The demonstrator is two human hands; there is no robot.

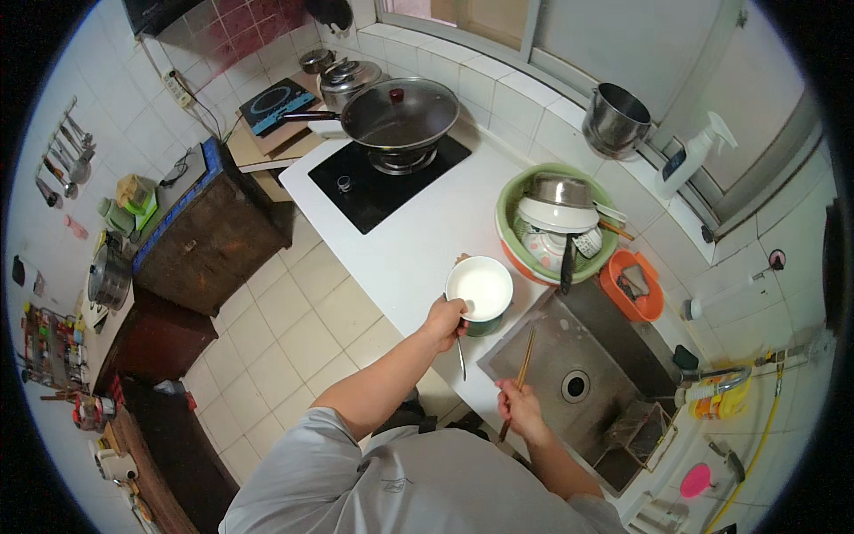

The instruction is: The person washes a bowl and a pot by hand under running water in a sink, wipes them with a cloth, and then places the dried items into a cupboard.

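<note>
My left hand (446, 323) grips a white bowl (482, 284) by its rim, over the white countertop (393, 257). Inside the bowl it looks white; whether that is a liquid or the bare bowl I cannot tell. A greenish round dish (485, 326) shows partly beneath the bowl. The metal handle of a utensil (462, 360) sticks out below my left hand; what bears it is hidden. My right hand (519, 406) is closed around a pair of wooden chopsticks (528, 354), tilted over the near left edge of the stainless steel sink (547, 347).
A green basket (505, 230) heaped with bowls stands behind the sink, beside an orange container (648, 308). A lidded wok (400, 117) sits on the black gas hob (373, 193). A faucet (724, 380) is at the sink's right. A spray bottle (687, 163) and a metal pot (615, 120) stand on the sill.
</note>
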